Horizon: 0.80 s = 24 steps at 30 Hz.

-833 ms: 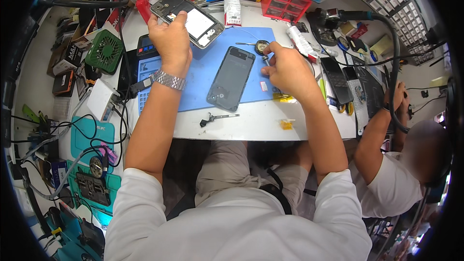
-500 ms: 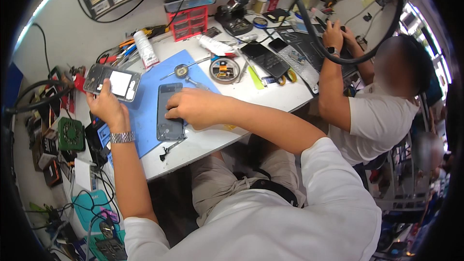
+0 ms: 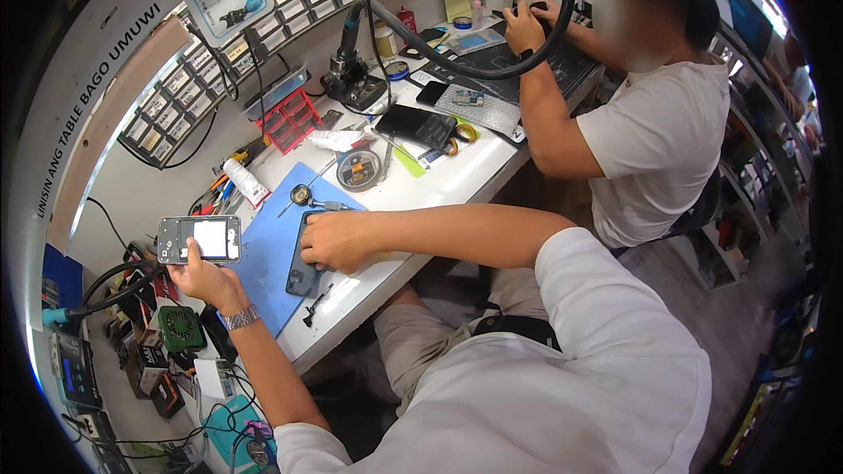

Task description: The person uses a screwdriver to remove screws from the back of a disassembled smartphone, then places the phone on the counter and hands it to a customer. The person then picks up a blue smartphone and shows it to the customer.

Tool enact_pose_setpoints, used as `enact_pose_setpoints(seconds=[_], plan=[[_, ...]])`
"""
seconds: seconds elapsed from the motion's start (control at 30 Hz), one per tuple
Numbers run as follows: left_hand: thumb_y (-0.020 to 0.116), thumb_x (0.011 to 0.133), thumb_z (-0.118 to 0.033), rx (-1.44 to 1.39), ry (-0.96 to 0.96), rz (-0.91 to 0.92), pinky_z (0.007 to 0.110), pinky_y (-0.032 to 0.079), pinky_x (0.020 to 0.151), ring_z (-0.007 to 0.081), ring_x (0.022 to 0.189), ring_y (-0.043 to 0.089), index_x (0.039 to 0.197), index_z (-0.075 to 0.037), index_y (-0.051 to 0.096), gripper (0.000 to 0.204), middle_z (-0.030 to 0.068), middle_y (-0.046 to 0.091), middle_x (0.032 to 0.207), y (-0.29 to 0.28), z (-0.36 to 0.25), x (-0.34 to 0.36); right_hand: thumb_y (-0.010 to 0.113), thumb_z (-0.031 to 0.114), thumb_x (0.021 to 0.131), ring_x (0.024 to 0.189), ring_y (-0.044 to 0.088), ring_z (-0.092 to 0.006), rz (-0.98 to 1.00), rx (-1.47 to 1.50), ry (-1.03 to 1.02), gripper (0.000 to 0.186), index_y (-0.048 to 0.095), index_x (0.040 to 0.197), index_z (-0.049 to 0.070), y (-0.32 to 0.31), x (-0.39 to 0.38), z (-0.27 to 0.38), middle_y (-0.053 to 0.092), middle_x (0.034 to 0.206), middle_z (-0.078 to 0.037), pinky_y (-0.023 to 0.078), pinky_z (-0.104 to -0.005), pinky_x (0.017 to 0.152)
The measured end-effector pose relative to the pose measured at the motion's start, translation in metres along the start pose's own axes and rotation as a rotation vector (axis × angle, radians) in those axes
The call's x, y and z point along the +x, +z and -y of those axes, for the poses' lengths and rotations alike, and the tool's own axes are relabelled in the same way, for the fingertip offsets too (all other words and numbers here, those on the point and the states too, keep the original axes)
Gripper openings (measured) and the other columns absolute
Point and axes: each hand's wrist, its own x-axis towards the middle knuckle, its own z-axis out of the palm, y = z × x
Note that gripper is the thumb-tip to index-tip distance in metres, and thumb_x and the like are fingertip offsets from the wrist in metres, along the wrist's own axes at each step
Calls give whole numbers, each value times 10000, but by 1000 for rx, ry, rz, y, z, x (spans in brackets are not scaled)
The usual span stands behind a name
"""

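Observation:
My left hand (image 3: 211, 283) holds up an opened phone (image 3: 174, 241), its inner side toward me, with a bright white rectangle in the middle. The fingers lie behind it and the thumb on its lower edge. On the blue mat (image 3: 260, 250) lies a dark grey phone housing (image 3: 302, 277). Over its upper part rests my right hand (image 3: 341, 239), fingers curled down and closed; whatever they pinch is hidden beneath the hand. A small black part (image 3: 313, 309) lies on the white table just nearer to me. Beyond the housing is a round metal-rimmed tool (image 3: 301, 195).
A round dish of small parts (image 3: 356, 177), a black phone (image 3: 414, 126) and yellow tape rolls (image 3: 465, 133) lie farther right. A soldering stand (image 3: 349, 83) and red drawer box (image 3: 290, 120) stand behind. A co-worker (image 3: 650, 123) sits at the right. Cables (image 3: 233, 412) tangle at lower left.
The view has swung upward and to the right, bringing a wall sign in. The phone in my left hand is turned more level. My right hand remains on the housing.

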Motion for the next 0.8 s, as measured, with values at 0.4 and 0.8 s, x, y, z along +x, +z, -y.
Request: enact_pose_setpoints(seconds=[0.4,0.8], plan=[[696,957,9,-91,-290,195,368,588,985,219,1060,720,1331,40,585,392,132,710,1198,15,-107,-146,643,101,1061,931,732,-317,-1118,579,691,217,657,1256,5,-75,-52,16,741,1027,-181,567,-391,828],[689,1017,22,-18,-853,764,276,503,1013,129,1210,624,1502,1,478,530,87,663,1342,154,-92,-265,867,231,859,1247,593,-315,-709,800,989,896,397,1560,-71,-189,-215,61,580,1341,-235,472,-416,1074]])
